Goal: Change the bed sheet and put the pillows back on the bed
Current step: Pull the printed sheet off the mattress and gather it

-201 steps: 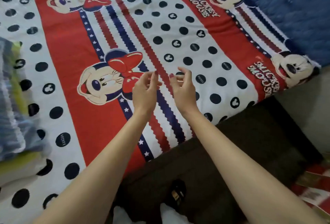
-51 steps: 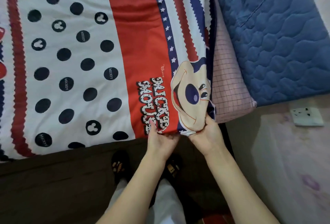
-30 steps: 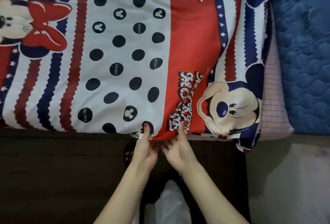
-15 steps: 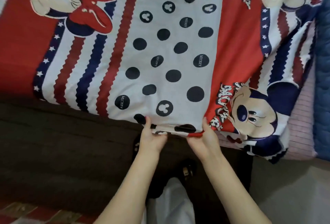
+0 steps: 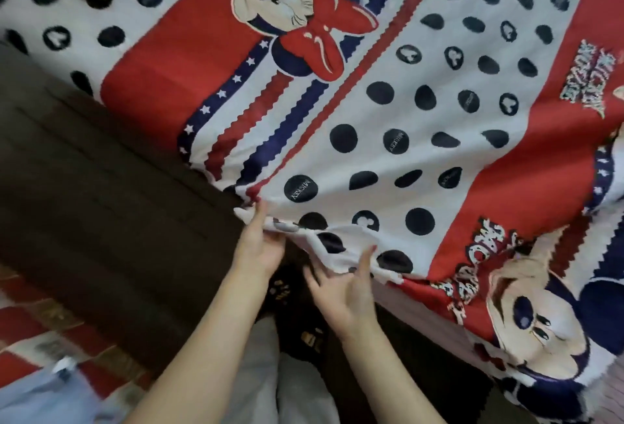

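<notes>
1. The bed sheet (image 5: 388,113), printed with red bands, blue stripes, black dots and cartoon mice, lay spread over the bed and filled the upper and right parts of the view.
2. Its near edge hung over the dark brown bed side (image 5: 111,187); part of that edge was bunched and folded between the two hands.
3. The left hand (image 5: 258,248) pinched the sheet's hem, thumb on top, at the point where the striped band met the dotted panel.
4. The right hand (image 5: 344,285) was spread, palm up, its fingers under the loose fold of the hem and its thumb lying against the cloth.
5. The two hands were near each other, not touching.
6. Red-and-white patterned floor (image 5: 40,332) showed at lower left, beside the bed side.
7. A pale blue cloth (image 5: 44,396), blurred, lay at the bottom left corner.
</notes>
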